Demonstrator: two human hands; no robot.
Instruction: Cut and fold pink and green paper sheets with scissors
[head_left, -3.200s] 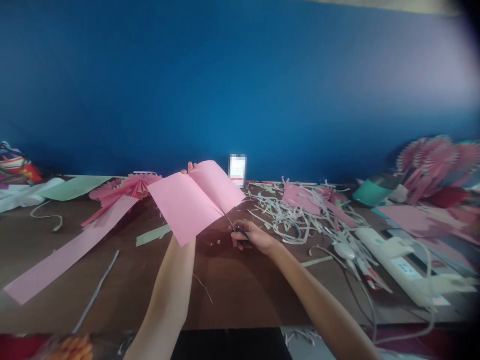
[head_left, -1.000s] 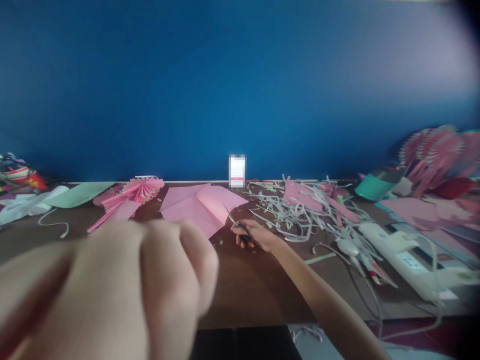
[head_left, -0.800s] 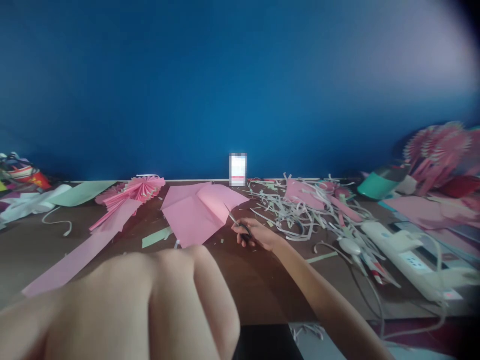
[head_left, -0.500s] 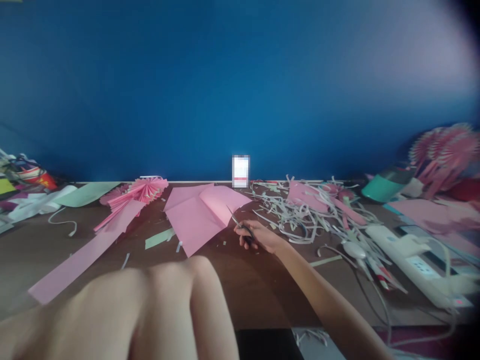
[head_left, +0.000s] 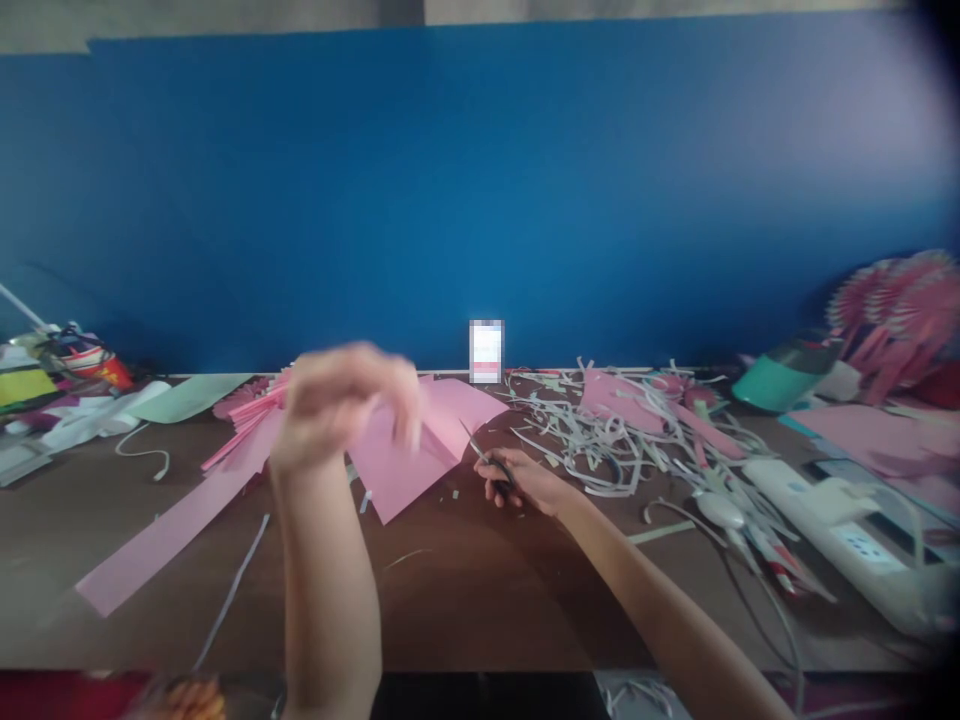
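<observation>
The left hand (head_left: 322, 400) has swung from close before the camera at lower left, half a second ago, out over the left part of the folded pink sheet (head_left: 405, 465); the sheet itself lies where it lay on the brown table (head_left: 465, 590). The left hand is motion-blurred, wrist raised and fingers bent downward; whether it grasps anything cannot be told. The right hand (head_left: 532, 480) grasps dark-handled scissors (head_left: 504, 477), their blades directed up and left over the sheet's right side; contact between blades and paper cannot be determined.

Containers: at the far right, a teal-and-dark vessel (head_left: 776, 378) leans over on the table, its contents not discernible. Below the table's front edge, at lower left, orange items (head_left: 196, 700) appear, apparently within clear wrapping, partly cut off by the frame. At far left stands a red-and-white object (head_left: 94, 352) with dark cord-like pieces about it; whether these lie inside it is unclear.

Surroundings: left of the sheet, a pleated pink fan (head_left: 244, 425), partly hidden by the left hand, and a long pink strip (head_left: 172, 540); right of the scissors, a tangle of pale paper strips (head_left: 577, 445), then a white power strip (head_left: 810, 530). Pink rosettes (head_left: 900, 300) rise behind the teal-and-dark vessel. A blue wall (head_left: 480, 180) forms the background.
</observation>
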